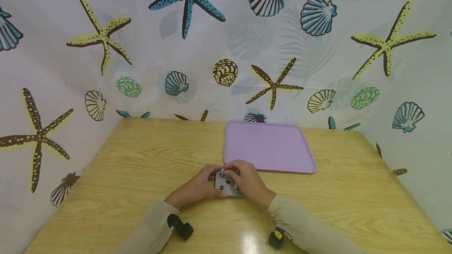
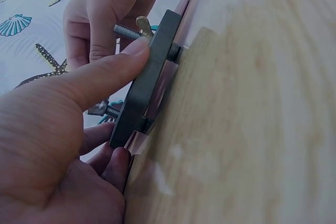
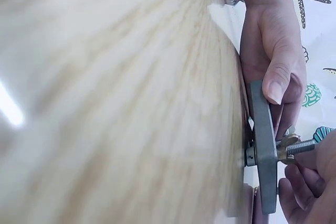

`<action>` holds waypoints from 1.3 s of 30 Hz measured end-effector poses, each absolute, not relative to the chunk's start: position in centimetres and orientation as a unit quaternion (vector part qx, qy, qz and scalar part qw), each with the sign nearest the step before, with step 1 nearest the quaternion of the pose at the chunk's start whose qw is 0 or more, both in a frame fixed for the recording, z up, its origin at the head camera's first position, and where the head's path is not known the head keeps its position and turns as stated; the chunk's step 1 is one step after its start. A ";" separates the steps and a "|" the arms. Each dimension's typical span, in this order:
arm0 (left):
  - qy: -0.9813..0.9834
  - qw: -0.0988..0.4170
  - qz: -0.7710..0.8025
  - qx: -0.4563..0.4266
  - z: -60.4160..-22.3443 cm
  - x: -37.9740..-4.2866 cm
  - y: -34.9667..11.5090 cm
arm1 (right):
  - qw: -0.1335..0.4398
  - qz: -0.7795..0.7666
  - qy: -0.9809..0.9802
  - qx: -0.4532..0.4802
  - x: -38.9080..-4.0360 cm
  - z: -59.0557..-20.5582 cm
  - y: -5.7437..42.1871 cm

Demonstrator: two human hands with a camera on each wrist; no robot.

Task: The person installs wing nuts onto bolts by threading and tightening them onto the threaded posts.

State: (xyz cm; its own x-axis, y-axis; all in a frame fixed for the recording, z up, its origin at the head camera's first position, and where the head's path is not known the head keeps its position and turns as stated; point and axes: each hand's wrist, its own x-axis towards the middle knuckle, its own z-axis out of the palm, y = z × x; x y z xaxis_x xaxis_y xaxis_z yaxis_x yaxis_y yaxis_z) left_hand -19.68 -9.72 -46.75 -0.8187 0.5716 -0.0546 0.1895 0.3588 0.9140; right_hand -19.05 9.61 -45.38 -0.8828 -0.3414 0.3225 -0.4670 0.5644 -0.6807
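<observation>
A grey metal plate [image 1: 231,193] with round holes lies flat, low over the wood table, and has upright threaded bolts. My left hand [image 1: 197,185] grips its left side, thumb [image 2: 123,59] at the near edge and fingers around the far-left edge. One bolt [image 2: 126,31] carries a brass-coloured wing nut [image 2: 144,25] down near the plate. On the far bolt [image 2: 112,110], a wing nut [image 2: 97,109] sits close to the tip. My right hand [image 1: 247,181] reaches in from the right, thumb and forefinger pinching around this far wing nut; the left thumb partly hides the fingertips in the left wrist view.
Just behind the hands, a lilac tray [image 1: 270,146] lies on the wood table [image 1: 159,144]. A white curtain [image 1: 212,38] printed with starfish and shells hangs behind and at both sides. Black straps with small devices sit on both wrists.
</observation>
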 end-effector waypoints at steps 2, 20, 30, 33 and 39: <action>0.807 0.183 0.511 0.232 -47.4 -20.0 -9.7 | 0.087 0.399 -0.884 0.228 -19.0 -45.3 9.7; 0.804 0.184 0.513 0.237 -46.8 -19.7 -9.8 | 0.074 0.413 -0.875 0.242 -18.9 -45.4 9.6; 0.798 0.184 0.519 0.244 -47.2 -19.8 -9.8 | 0.063 0.415 -0.878 0.230 -19.1 -45.4 9.5; 0.803 0.182 0.516 0.237 -47.7 -20.1 -9.8 | 0.074 0.410 -0.879 0.231 -19.0 -45.3 9.7; 0.806 0.191 0.514 0.223 -47.6 -20.1 -9.9 | 0.075 0.395 -0.888 0.225 -19.0 -45.4 10.0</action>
